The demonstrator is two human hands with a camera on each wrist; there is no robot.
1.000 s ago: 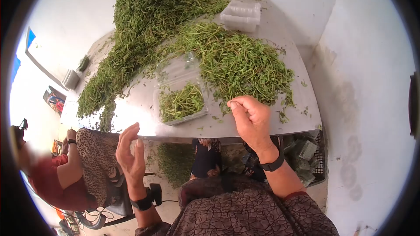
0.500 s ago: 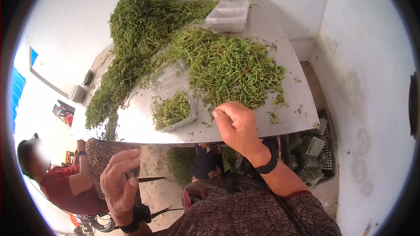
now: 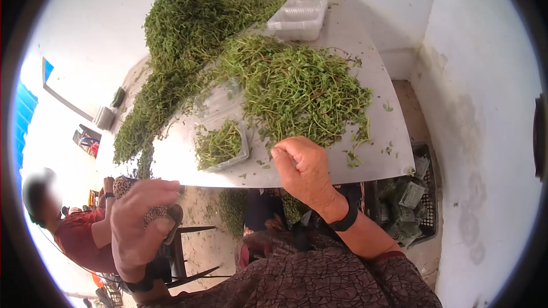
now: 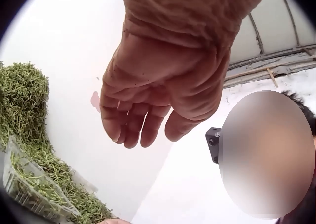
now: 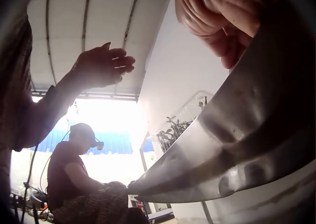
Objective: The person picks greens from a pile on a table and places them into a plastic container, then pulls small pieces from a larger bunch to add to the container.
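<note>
At the table's front edge, the right hand [image 3: 302, 174] has its fingers curled and its thumb near the index finger; no held item shows. In the right wrist view this hand [image 5: 222, 21] is partly hidden by the metal edge. The left hand [image 3: 140, 222] is off the table, raised at lower left, fingers slightly bent and apart; its empty palm [image 4: 163, 71] shows in the left wrist view. A clear open box [image 3: 231, 163] with green sprigs [image 3: 218, 144] lies left of the right hand. Behind that hand spreads a loose green heap [image 3: 308, 91].
A taller green pile [image 3: 185, 25] covers the back left. Stacked clear containers [image 3: 299, 20] stand at the back. A black crate [image 3: 431, 194] with packed boxes sits below the table's right side. Another person [image 3: 85, 236] sits at the left, and a wall [image 3: 485, 108] rises at the right.
The left hand has moved left and down in the head view and looks larger. The right hand has shifted left and slightly down, still curled. The head view has shifted too.
</note>
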